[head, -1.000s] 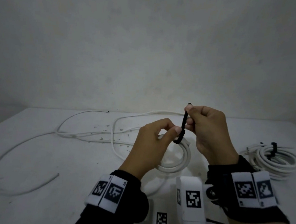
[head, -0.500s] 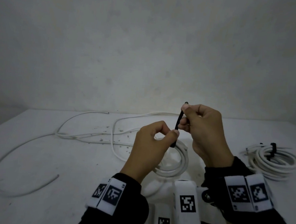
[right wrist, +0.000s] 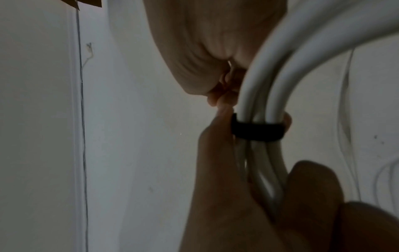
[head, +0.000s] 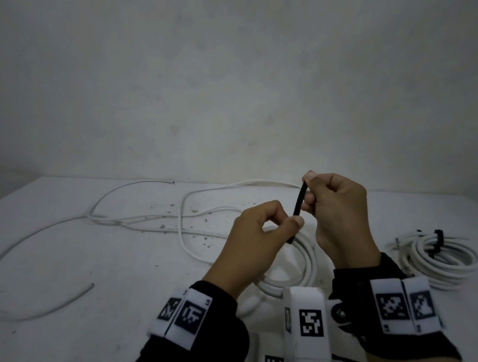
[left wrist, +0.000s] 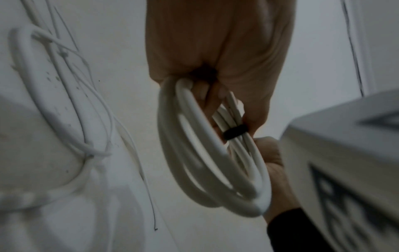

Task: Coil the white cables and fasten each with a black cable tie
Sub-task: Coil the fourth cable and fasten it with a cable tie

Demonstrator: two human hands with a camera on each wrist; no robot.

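Our right hand [head: 336, 216] pinches the free end of the black cable tie [head: 298, 212] between thumb and fingers, other fingers curled. Our left hand [head: 258, 241] has fingers curled round the coil [head: 296, 274] with thumb and forefinger pinched at the strap's lower end. Both hands are closed on something, neither wide.

We take the coil as landmark. It hangs just under both hands, above the table [head: 77, 267]. The wrist views show the tie already passing as a band round the gathered strands [left wrist: 235, 133], [right wrist: 257, 130].

Key relation: the strap's free length runs nearly upright, rising from the coil's top edge to our right fingertips, tilted slightly right. Its long axis crosses the strands. The right hand is at the free end and the left sits at the band, so we judge the right does the pulling or wrapping while the left anchors the bundle.

We cannot tell whether the tie is locked yet.

Right of the coil, well apart: a finished coil [head: 440, 258] with its own black tie [head: 438, 239]. Left of the coil and beyond it: loose white cable [head: 51, 238] sprawled across the table, not yet coiled.
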